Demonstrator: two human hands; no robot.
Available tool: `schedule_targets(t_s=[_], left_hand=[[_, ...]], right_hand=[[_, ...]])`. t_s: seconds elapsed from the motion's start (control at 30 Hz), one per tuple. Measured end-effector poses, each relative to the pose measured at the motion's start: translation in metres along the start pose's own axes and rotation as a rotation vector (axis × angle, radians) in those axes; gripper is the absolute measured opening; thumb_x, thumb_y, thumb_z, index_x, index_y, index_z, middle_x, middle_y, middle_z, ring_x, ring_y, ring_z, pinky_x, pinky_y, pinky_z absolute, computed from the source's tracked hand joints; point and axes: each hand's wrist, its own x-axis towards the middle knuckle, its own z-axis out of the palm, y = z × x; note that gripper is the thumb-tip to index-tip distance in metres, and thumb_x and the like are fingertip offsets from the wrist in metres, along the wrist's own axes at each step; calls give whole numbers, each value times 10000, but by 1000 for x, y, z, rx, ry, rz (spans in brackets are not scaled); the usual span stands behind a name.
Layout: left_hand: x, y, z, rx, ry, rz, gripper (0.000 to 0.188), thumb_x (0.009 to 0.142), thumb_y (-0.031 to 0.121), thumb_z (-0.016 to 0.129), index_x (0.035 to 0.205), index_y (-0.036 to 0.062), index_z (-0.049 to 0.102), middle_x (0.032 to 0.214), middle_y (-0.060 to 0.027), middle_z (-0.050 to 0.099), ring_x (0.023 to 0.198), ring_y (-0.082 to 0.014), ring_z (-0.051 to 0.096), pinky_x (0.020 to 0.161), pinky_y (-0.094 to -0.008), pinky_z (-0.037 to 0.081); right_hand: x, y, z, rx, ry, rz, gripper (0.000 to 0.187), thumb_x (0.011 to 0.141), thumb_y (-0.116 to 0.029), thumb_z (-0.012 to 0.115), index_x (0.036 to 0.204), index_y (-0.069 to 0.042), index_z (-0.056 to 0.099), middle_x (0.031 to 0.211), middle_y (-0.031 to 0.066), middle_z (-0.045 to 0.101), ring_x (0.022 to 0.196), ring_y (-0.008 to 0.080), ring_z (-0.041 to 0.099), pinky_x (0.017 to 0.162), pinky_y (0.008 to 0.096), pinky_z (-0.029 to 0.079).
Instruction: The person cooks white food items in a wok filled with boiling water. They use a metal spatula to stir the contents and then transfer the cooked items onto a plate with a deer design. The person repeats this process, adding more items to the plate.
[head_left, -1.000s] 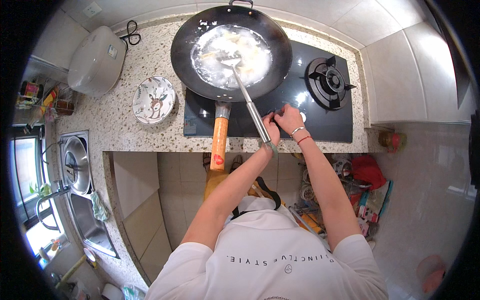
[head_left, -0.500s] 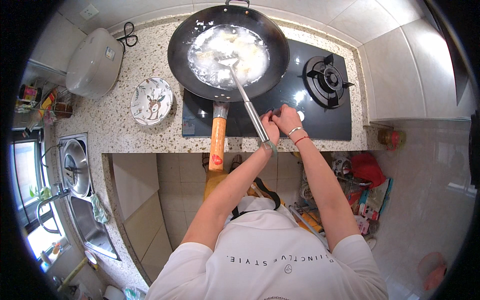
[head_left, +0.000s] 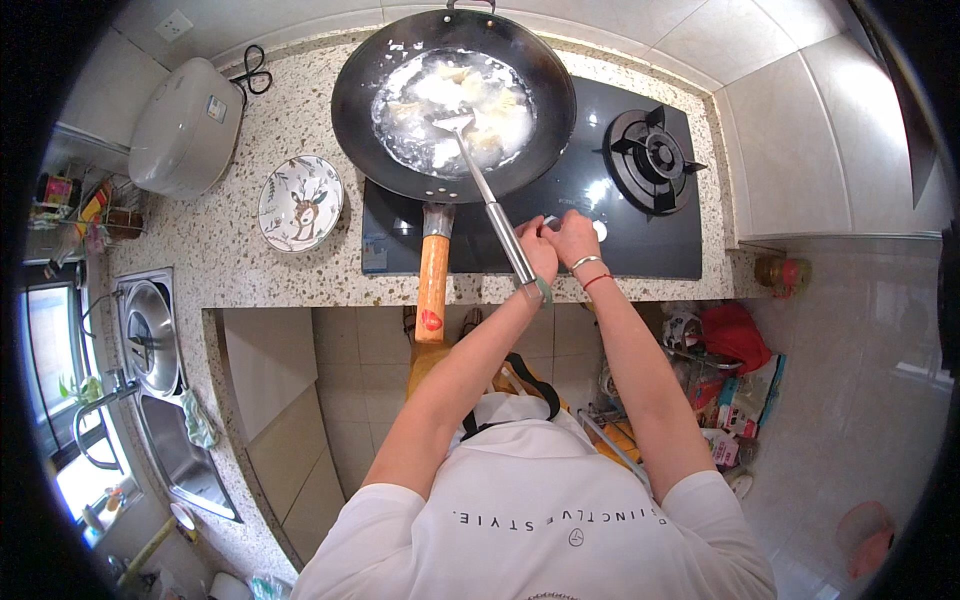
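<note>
My left hand and my right hand meet over the front of the black glass cooktop. Their fingers are closed together around something small and greyish that I cannot make out. Behind them a black wok sits on the left burner, with pale dumplings in cloudy, foamy water. Leaning in the wok is a metal turner, its blade in the water and its handle end just above my left wrist. The wok's wooden handle sticks out past the counter's front edge.
A deer-patterned bowl stands left of the wok, and a white rice cooker is farther left. An unused burner lies to the right. The sink is at the lower left, and a packed rack stands below the counter at right.
The whole view has shifted very slightly. My hands stay together in nearly the same place with small finger movements. Foam in the wok has thinned, showing the dumplings more clearly.
</note>
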Motion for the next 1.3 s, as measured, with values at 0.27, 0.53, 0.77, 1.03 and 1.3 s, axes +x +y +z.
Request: schedule_targets(t_s=[0.27, 0.53, 0.77, 1.03, 1.3], left_hand=[[3, -2, 1, 94, 15, 51, 285, 847, 51, 494, 1092, 22, 635, 1133, -171, 566, 1055, -303, 547, 937, -352, 427], [1, 0, -2, 87, -13, 61, 318, 866, 68, 466, 1148, 14, 604, 1141, -186, 559, 1050, -308, 549, 941, -360, 423], [-7, -3, -16, -33, -30, 124, 388, 907, 109, 429, 1269, -16, 489, 1238, -201, 496, 1135, -296, 497, 998, -363, 370], [-40, -19, -35, -547, -152, -17, 359, 951, 184, 433, 1241, -25, 459, 1152, -134, 534, 1082, -214, 508, 937, -321, 392], [-88, 51, -67, -515, -177, -357, 289, 987, 221, 416, 1228, 77, 485, 1047, 2, 563, 933, -97, 530, 812, -261, 435]], right_hand=[[-2, -5, -3, -21, 0, 100, 483, 687, -396, 719, 880, 42, 650, 880, 241, 657, 849, 377, 647, 757, 421, 531], [-3, -6, -3, -14, -20, 122, 518, 704, -431, 707, 908, 41, 646, 905, 246, 655, 883, 381, 641, 776, 425, 523], [-18, -10, -15, 39, 29, 76, 478, 805, -427, 613, 947, 29, 628, 926, 249, 651, 892, 410, 627, 779, 446, 512], [-55, -8, -34, 903, -303, 164, 342, 922, -312, 543, 922, 18, 630, 744, 69, 645, 562, 114, 597, 507, 240, 506], [-81, -34, -46, 1202, -266, 113, 285, 936, -246, 530, 1000, 20, 607, 872, 78, 642, 687, 130, 632, 586, 229, 527]])
